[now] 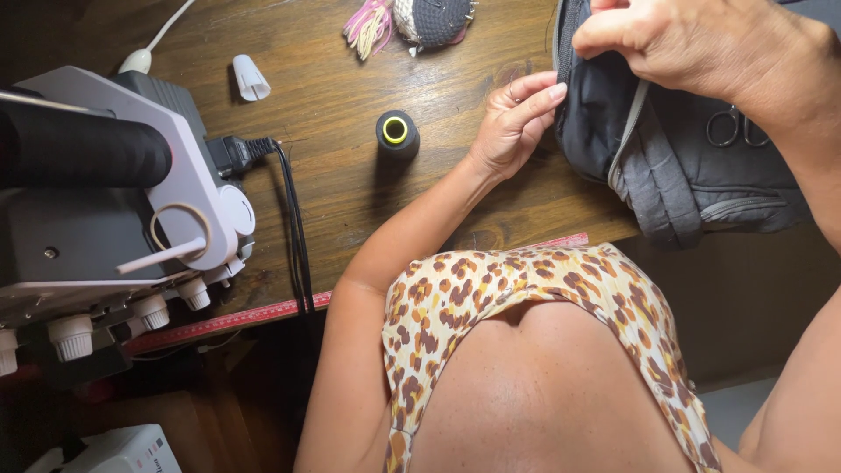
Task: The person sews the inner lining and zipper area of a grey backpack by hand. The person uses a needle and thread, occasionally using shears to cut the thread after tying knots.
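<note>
Head view, looking straight down onto a dark, worn wooden table with visible grain and ring stains. Left hand: fingers curled, thumb and fingertips pinched together at the edge of a dark grey fabric bag, touching its left side. Right hand: closed in a pinch over the bag's upper edge beside a zipper, gripping the fabric from above. The bag lies at the table's right end, partly overhanging the near edge, with pale grey piping along its seams. Scissors rest on the bag just below the right wrist. A spool of black thread with a yellow core stands upright near the left hand, apart from it. A white plastic cone lies farther left. A grey pincushion with a pink and cream tassel sits at the table's far edge. An overlock sewing machine, pale with white dials, occupies the left end; a black power plug and cable run from its side to the near edge. A red measuring tape lies along the near edge. Below the table the floor is in deep shadow.
</note>
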